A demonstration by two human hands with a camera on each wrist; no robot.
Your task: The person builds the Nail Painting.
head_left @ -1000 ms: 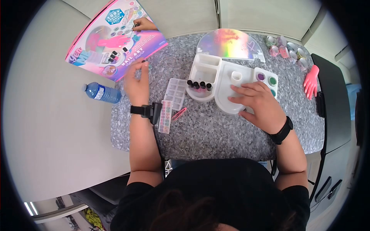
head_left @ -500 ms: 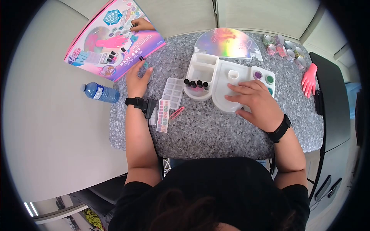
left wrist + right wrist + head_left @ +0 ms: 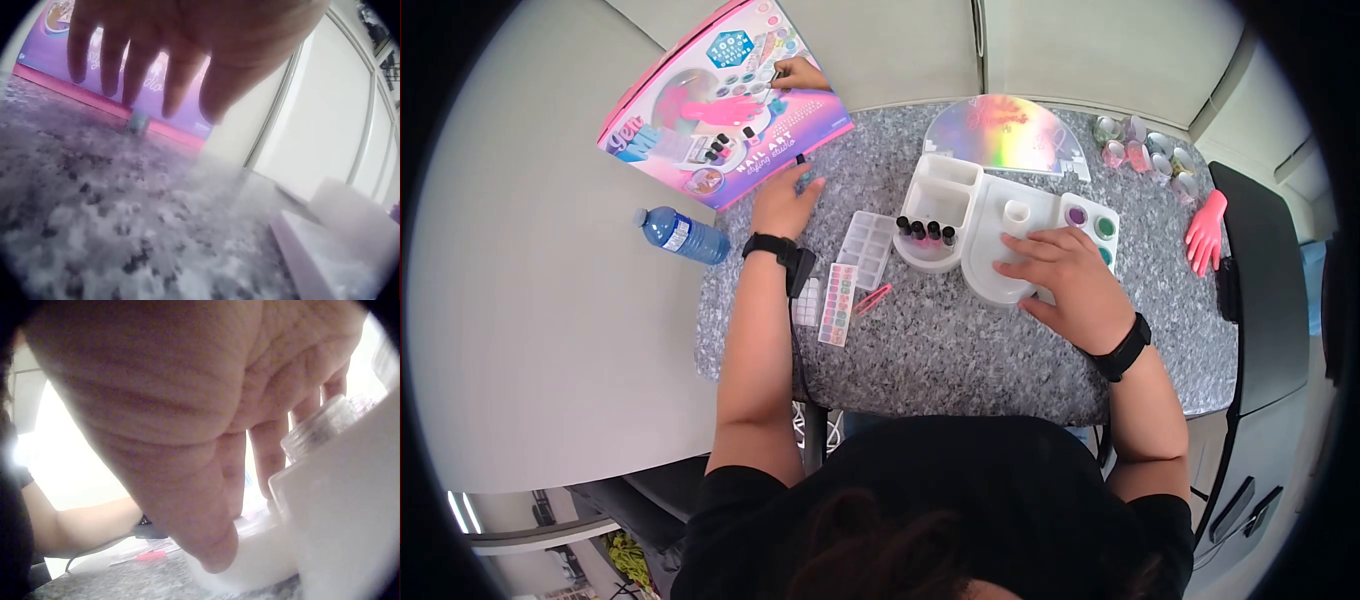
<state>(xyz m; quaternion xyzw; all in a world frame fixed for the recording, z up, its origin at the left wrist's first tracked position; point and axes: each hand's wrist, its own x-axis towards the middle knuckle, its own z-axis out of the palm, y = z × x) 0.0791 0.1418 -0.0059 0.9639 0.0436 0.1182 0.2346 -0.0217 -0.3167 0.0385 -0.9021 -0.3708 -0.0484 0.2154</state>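
Note:
Near the foot of the box, my left hand stretches its fingers toward a small bottle with a black cap and a teal body. In the left wrist view the fingers hang straight and apart, with the bottle on the table by the fingertips. My right hand rests with spread fingers on the white rounded tray, thumb at its front edge. Beside the fingers is a small white cup. Pots of purple and green sit in the tray's right section.
The nail art box stands at the back left, a water bottle before it. Black-capped polish bottles fill a holder. A clear compartment tray, sticker sheet and pink tweezers lie nearby. Right: glitter jars, pink model hand.
My left hand's fingers have gone from bent near the black cap to stretched out beside the bottle. My right hand stays on the tray. The head view has shifted slightly.

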